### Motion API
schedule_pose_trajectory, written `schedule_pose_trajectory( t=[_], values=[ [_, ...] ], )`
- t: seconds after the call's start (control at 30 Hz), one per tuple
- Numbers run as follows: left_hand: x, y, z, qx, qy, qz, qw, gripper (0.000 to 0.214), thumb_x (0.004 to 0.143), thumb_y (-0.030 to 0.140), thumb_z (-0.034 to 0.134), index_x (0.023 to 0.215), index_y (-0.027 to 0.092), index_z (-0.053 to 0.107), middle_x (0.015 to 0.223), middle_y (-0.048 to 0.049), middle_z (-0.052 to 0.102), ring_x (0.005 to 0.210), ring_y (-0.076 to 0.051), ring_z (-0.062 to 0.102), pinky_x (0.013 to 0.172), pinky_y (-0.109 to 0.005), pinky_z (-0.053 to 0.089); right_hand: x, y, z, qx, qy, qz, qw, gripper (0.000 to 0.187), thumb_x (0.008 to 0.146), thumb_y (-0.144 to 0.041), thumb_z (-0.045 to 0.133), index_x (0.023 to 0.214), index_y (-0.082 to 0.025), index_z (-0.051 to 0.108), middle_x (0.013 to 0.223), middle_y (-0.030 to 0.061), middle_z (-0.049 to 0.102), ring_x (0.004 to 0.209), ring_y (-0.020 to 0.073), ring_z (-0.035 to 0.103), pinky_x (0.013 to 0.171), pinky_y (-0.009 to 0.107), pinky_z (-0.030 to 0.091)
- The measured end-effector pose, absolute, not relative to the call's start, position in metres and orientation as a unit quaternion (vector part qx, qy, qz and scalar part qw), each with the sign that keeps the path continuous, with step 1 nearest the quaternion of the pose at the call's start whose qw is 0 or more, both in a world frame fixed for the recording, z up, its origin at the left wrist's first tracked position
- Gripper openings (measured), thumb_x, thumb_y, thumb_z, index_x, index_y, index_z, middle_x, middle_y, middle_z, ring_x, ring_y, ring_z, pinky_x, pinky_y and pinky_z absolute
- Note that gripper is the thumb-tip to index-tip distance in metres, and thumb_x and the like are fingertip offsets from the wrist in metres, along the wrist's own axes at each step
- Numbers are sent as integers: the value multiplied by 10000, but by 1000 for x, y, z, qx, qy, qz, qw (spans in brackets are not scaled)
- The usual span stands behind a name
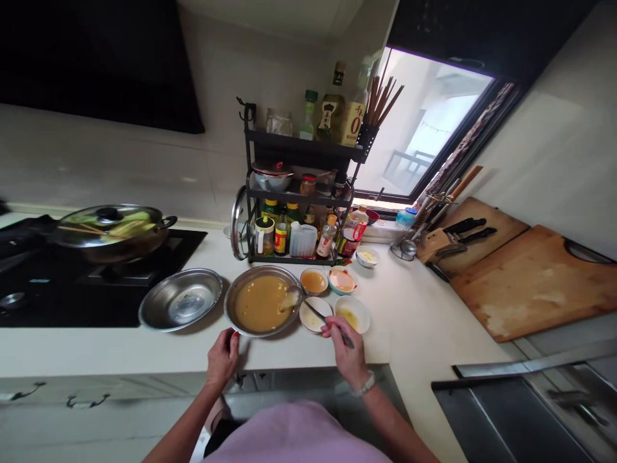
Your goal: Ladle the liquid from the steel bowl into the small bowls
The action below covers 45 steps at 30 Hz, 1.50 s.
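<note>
My right hand is closed round the dark handle of a spoon, whose metal head is at the right side of a metal bowl of brown liquid with pale bits. My left hand has its fingers curled at the bowl's near left rim, thumb against it; the fingertips are partly hidden. Beneath the spoon handle sits a small white bowl with little in it. Beside it are a white bowl with yellowish liquid, a bowl of brown sauce and a bowl with pinkish contents.
An empty metal basin stands to the left, by the hob with a lidded pan. Behind is a black rack of bottles and jars. Cutting boards, a knife block and a sink lie to the right.
</note>
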<state>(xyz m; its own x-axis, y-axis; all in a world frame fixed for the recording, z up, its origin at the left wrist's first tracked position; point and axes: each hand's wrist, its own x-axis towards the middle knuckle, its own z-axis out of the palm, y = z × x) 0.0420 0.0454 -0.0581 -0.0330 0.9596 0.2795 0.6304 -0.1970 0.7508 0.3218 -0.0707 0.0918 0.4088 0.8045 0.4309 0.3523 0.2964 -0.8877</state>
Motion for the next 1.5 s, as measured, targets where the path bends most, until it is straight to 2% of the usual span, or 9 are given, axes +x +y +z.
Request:
schedule_pose_trajectory(
  t=[0.17, 0.3, 0.53, 0.63, 0.73, 0.87, 1.0, 1.27, 1.5],
  values=[
    [42, 44, -56, 659, 601, 404, 204, 279, 863, 406, 433, 907, 210, 627, 810, -46, 724, 716, -188, 669, 677, -288, 494, 335, -90, 98, -525, -665, 34, 529, 245, 913, -167, 483, 1036, -219, 688, 1026, 105, 710, 987, 227, 675, 826, 372, 581],
    [42, 44, -55, 659, 600, 406, 203, 270, 852, 405, 442, 904, 216, 628, 788, -36, 721, 704, -187, 664, 667, -283, 488, 374, -116, 95, -599, -588, -3, 544, 210, 930, -194, 478, 1048, -209, 652, 951, 84, 690, 784, 179, 690, 658, 292, 601],
    [41, 46, -58, 662, 604, 397, 197, 260, 844, 391, 436, 898, 218, 621, 797, -42, 722, 720, -194, 668, 663, -284, 485, 414, -150, 67, -676, -530, 12, 513, 207, 916, -344, 525, 936, -196, 668, 824, 58, 689, 665, 175, 681, 619, 299, 589],
    [40, 47, -59, 666, 602, 395, 195, 257, 848, 393, 439, 901, 218, 620, 777, -34, 714, 706, -188, 661, 655, -279, 480, 410, -149, 58, -683, -489, 63, 539, 276, 868, -447, 575, 885, -198, 693, 818, 65, 708, 660, 192, 691, 626, 321, 590],
    [40, 47, -60, 669, 603, 388, 194, 264, 857, 393, 433, 910, 216, 621, 767, -32, 708, 698, -186, 656, 654, -279, 477, 404, -143, 54, -704, -342, 120, 610, 329, 788, -492, 649, 856, -174, 698, 711, 53, 712, 640, 217, 706, 641, 341, 593],
    [40, 46, -59, 673, 603, 382, 194, 273, 866, 393, 419, 908, 210, 617, 782, -42, 709, 713, -190, 657, 667, -284, 479, 406, -136, 57, -656, -130, 183, 721, 340, 612, -440, 789, 736, -139, 692, 636, 35, 699, 565, 205, 691, 591, 317, 591],
    [40, 46, -58, 672, 602, 386, 193, 268, 867, 390, 420, 918, 212, 614, 792, -41, 708, 732, -192, 661, 679, -286, 482, 413, -137, 66, -593, -57, 209, 776, 322, 475, -348, 864, 635, -144, 673, 644, 19, 698, 527, 167, 666, 560, 275, 589],
    [41, 45, -58, 672, 605, 381, 192, 266, 864, 388, 418, 911, 212, 612, 760, -35, 699, 717, -187, 663, 671, -281, 485, 413, -138, 93, -604, -102, 204, 763, 332, 542, -380, 857, 707, -134, 707, 654, 38, 702, 554, 166, 675, 560, 252, 584],
    [43, 44, -50, 652, 606, 397, 224, 273, 838, 431, 430, 887, 223, 601, 691, -15, 702, 662, -190, 673, 654, -288, 501, 386, -110, 114, -571, -171, 257, 761, 311, 598, -386, 830, 725, -128, 714, 697, 47, 701, 578, 183, 679, 578, 297, 581]
  ],
)
